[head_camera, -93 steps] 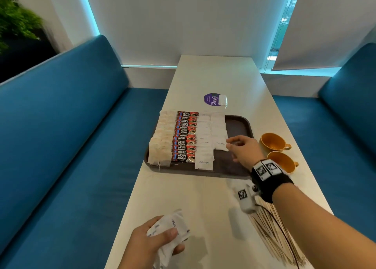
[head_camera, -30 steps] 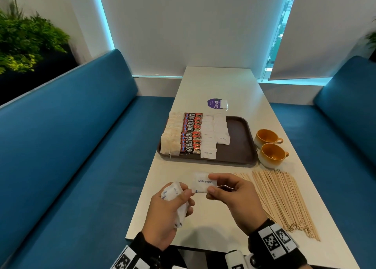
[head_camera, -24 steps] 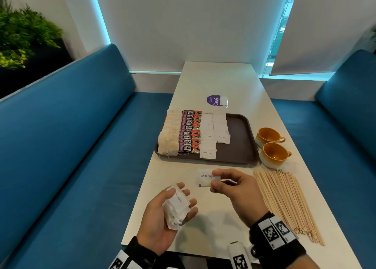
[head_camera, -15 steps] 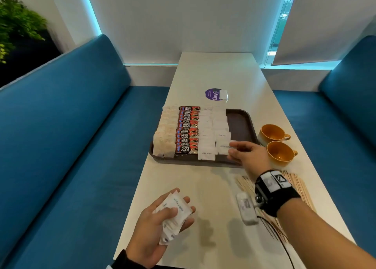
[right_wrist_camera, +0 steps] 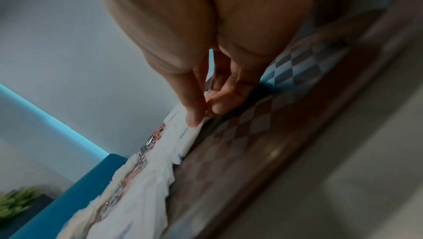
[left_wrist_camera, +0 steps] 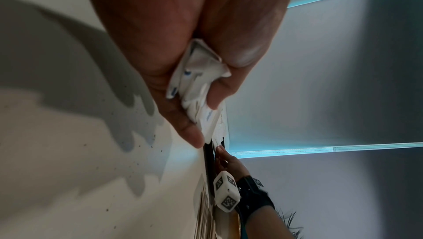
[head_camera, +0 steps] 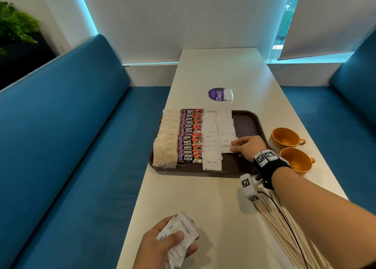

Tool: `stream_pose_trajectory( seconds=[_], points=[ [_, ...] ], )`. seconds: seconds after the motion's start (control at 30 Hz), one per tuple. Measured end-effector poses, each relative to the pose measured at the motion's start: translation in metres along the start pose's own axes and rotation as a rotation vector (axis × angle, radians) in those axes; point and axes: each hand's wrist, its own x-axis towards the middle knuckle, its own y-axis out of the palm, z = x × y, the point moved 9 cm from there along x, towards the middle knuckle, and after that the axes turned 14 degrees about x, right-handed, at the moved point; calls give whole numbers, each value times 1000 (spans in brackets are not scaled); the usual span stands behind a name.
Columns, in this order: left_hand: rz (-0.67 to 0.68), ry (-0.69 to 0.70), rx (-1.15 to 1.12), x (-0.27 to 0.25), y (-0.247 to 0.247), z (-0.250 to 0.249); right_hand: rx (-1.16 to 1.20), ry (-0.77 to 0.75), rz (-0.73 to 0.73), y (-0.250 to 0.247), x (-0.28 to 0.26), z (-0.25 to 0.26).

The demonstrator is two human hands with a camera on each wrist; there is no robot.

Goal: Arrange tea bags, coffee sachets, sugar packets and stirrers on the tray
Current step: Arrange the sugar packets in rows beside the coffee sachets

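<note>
Our right hand pinches a white sugar packet by its right edge, thumb and fingertips closed on it, low over the tray; half a second ago this hand was just reaching the tray's near rim, and a second ago it held the packet above the table near us. Our left hand grips a loose bundle of sugar packets at the near table edge, as before. Open room: bare brown tray floor to the right of the rows, and bare table between tray and bundle. Tray contents, left to right: a column of tea bags, a column of Kopi Juan coffee sachets, two columns of white sugar packets. Off the tray: wooden stirrers on the table near right, partly under our forearm; two yellow cups just right of the tray.
</note>
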Motion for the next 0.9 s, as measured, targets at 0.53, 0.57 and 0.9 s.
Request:
stream_pose_trajectory(
  seconds=[0.53, 0.57, 0.9],
  points=[
    [-206, 215, 162, -30, -5, -24, 217, -130, -5, -1, -108, 26],
    [-209, 241, 167, -35, -3, -26, 233, -131, 29, 4, -127, 24],
    [-144, 353, 219, -71, 18, -29, 470, -102, 492, 72, -286, 9]
  ],
)
